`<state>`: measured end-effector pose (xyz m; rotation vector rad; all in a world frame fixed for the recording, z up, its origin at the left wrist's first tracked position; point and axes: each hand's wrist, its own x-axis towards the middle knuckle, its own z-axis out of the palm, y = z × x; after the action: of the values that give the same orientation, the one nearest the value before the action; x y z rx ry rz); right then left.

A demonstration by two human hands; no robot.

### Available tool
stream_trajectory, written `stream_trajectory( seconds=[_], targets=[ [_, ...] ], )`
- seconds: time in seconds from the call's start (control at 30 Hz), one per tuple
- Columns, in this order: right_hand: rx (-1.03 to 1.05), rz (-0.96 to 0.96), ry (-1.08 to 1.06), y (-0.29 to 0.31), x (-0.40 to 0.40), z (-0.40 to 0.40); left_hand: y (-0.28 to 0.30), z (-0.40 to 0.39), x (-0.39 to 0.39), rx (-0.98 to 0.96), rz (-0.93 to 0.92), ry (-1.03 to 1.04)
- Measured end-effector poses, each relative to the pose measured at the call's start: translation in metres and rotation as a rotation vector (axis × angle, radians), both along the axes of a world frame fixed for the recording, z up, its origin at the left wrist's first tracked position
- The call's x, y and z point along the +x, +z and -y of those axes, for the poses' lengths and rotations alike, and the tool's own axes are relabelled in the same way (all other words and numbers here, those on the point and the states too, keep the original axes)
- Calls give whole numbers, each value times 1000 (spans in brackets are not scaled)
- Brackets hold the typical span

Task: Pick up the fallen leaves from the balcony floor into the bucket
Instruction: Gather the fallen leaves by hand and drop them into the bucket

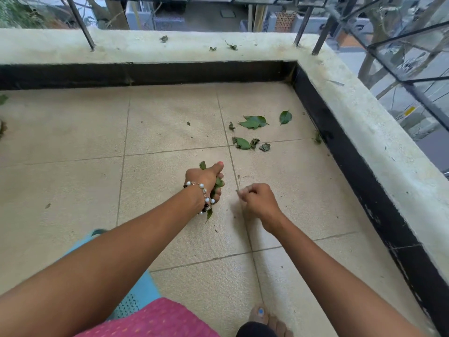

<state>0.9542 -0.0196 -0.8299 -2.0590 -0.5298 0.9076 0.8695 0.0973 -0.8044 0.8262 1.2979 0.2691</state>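
Pink woven cloth (155, 319) fills the near edge, with a bare foot (263, 317) on the tile to its right and part of a light blue perforated plastic bucket (136, 297) at its left, mostly hidden under the left forearm. Beyond these, the left hand (206, 181) is curled tightly around a bunch of green leaves (217, 184); leaf tips stick out above the thumb and below the wrist, where a bracelet of white and dark beads (205, 197) hangs. Just to its right, apart from it, the right hand (258, 198) hovers low over the floor with its fingers curled in; whether the fingertips pinch some small scrap I cannot tell. Farther off and to the right, loose green fallen leaves (254, 122) lie scattered on the beige tiled balcony floor (170, 122), some flat and fresh, some crumpled, with one leaf (285, 117) nearer the black skirting (340, 152). A pale, rough concrete ledge (243, 45) bounds the far and right sides, carrying a few dried scraps and dark metal railing bars (81, 23).
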Motion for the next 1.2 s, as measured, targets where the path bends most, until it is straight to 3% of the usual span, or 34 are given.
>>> stream_trajectory(
  seconds=[0.1, 0.27, 0.43, 0.6, 0.67, 0.83, 0.97, 1.03, 1.1, 1.2],
  targets=[
    [156, -214, -148, 31, 2, -11, 18, 5, 5, 19, 94, -60],
    [193, -23, -157, 91, 0, -18, 71, 14, 28, 33, 225, -114],
    [271, -56, -143, 141, 44, 6, 101, 23, 65, 10, 290, -130],
    [178, 66, -237, 88, 123, 5, 70, 10, 116, 51, 260, -118],
    [8, 251, -246, 55, 161, 6, 50, -9, 135, 37, 202, -75],
    [-318, 616, 30, 4, 244, 3, 19, -48, 177, 55, 95, -7],
    [-462, 676, 178, -28, 270, -11, -6, -69, 197, 67, 20, 48],
    [-561, 809, 286, -39, 272, -14, -16, -77, 203, 77, -3, 65],
    [-545, 1016, 297, -40, 275, -22, -25, -85, 209, 99, -10, 95],
    [-344, 984, 247, -31, 280, -49, -34, -93, 211, 125, 10, 159]
  ],
)
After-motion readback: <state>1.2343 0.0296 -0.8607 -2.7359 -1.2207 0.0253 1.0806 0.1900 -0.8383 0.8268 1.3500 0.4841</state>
